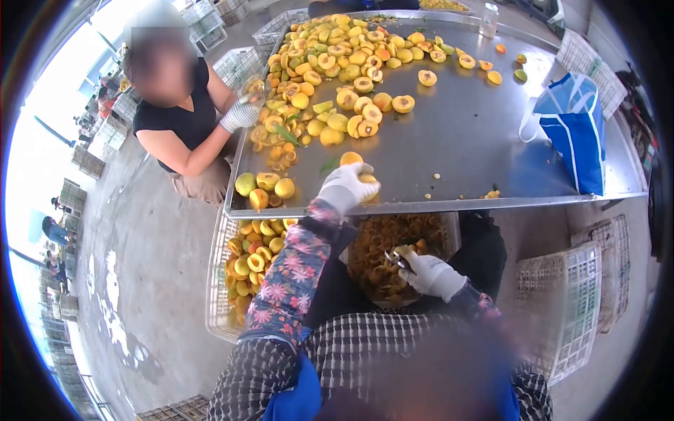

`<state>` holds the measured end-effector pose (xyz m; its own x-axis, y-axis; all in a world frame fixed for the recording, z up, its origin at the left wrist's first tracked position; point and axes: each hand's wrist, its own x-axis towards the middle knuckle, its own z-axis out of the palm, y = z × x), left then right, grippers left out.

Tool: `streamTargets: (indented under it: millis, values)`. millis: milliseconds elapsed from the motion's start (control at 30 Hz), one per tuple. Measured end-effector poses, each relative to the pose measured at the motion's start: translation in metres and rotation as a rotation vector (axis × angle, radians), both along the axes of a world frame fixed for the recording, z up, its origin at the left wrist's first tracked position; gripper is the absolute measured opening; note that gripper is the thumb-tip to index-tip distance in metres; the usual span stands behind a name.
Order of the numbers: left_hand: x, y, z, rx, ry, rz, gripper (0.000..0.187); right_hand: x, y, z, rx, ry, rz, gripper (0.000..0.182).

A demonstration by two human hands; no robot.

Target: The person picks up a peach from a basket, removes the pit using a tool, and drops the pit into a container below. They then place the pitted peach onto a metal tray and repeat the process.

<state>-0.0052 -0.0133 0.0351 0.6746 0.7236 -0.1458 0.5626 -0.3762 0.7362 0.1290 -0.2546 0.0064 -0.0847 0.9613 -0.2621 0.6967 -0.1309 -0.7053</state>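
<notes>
pinching fruit [368,180] by the tabletop's [456,151] near edge, left hand [344,186]; right hand [432,274] gripping metal tool [397,260] above bin [453,235], likely to catch waste.

Seen from its middle, the metal tabletop [484,133] carries a fruit heap [326,60], many pieces halved, at ten o'clock; loose halves [467,62] toward one, a clear bottle [489,22] beyond; a blue bag [577,137] at three; scraps [493,195] at five; a fruit cluster [267,180] at eight.
</notes>
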Motion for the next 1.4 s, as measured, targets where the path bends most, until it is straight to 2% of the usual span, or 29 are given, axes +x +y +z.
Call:
streamTargets:
  millis: [33,67,167,200,300,333,400,467,500,633,700,800,900,1000,1067,1200,1300,1333,1367,1400]
  values:
    - [-0.008,0.007,-0.019,-0.281,-0.288,0.076,0.049,-0.002,-0.002,0.0,0.064,0.05,-0.028,0.048]
    - [-0.015,0.005,-0.016,-0.562,-0.577,0.159,0.049,-0.005,0.0,0.0,0.136,0.089,-0.072,0.049]
    - [-0.04,-0.021,0.003,-1.284,-1.198,0.171,0.046,-0.012,0.012,0.015,0.312,0.281,-0.194,0.047]
    - [-0.042,-0.036,0.013,-1.392,-1.3,0.162,0.045,-0.015,0.017,0.032,0.299,0.372,-0.207,0.044]
    - [-0.043,-0.062,0.021,-1.504,-1.406,0.347,0.044,-0.023,0.032,0.059,0.457,0.308,-0.178,0.036]
    - [-0.04,-0.066,0.019,-1.471,-1.391,0.447,0.042,-0.026,0.037,0.061,0.456,0.274,-0.175,0.036]
    - [-0.037,-0.071,0.017,-1.408,-1.372,0.455,0.046,-0.033,0.043,0.064,0.458,0.203,-0.167,0.035]
    - [-0.033,-0.078,0.03,-1.362,-1.327,0.516,0.053,-0.04,0.048,0.061,0.58,0.062,-0.163,0.032]
    - [-0.031,-0.079,0.029,-1.339,-1.329,0.515,0.052,-0.044,0.049,0.059,0.64,-0.007,-0.162,0.031]
    - [-0.029,-0.087,0.029,-1.262,-1.345,0.554,0.045,-0.054,0.052,0.061,0.567,-0.174,-0.195,0.03]
    - [-0.027,-0.089,0.025,-1.212,-1.362,0.557,0.044,-0.06,0.053,0.06,0.524,-0.145,-0.202,0.029]
    - [-0.025,-0.096,0.03,-1.179,-1.365,0.692,0.041,-0.065,0.05,0.054,0.514,-0.091,-0.194,0.029]
    - [-0.03,-0.099,0.023,-1.044,-1.332,0.652,0.043,-0.063,0.049,0.06,0.489,-0.13,-0.135,0.029]
    - [-0.042,-0.09,0.02,-1.198,-1.242,0.453,0.039,-0.055,0.049,0.057,0.47,-0.223,-0.058,0.03]
    - [-0.041,-0.089,0.01,-1.215,-1.278,0.511,0.039,-0.052,0.049,0.051,0.481,-0.259,-0.02,0.029]
    - [-0.033,-0.098,0.013,-1.045,-1.346,0.625,0.041,-0.065,0.05,0.045,0.522,0.084,-0.099,0.024]
    - [-0.034,-0.101,0.022,-1.064,-1.371,0.638,0.04,-0.058,0.052,0.053,0.444,0.044,-0.058,0.026]
    - [-0.039,-0.098,0.015,-1.046,-1.302,0.546,0.039,-0.056,0.055,0.047,0.487,0.06,-0.049,0.025]
    - [-0.047,-0.095,-0.001,-0.851,-1.194,0.552,0.036,-0.056,0.053,0.056,0.499,0.01,-0.013,0.022]
    - [-0.051,-0.097,-0.001,-0.934,-1.221,0.448,0.034,-0.053,0.053,0.051,0.481,-0.261,0.118,0.022]
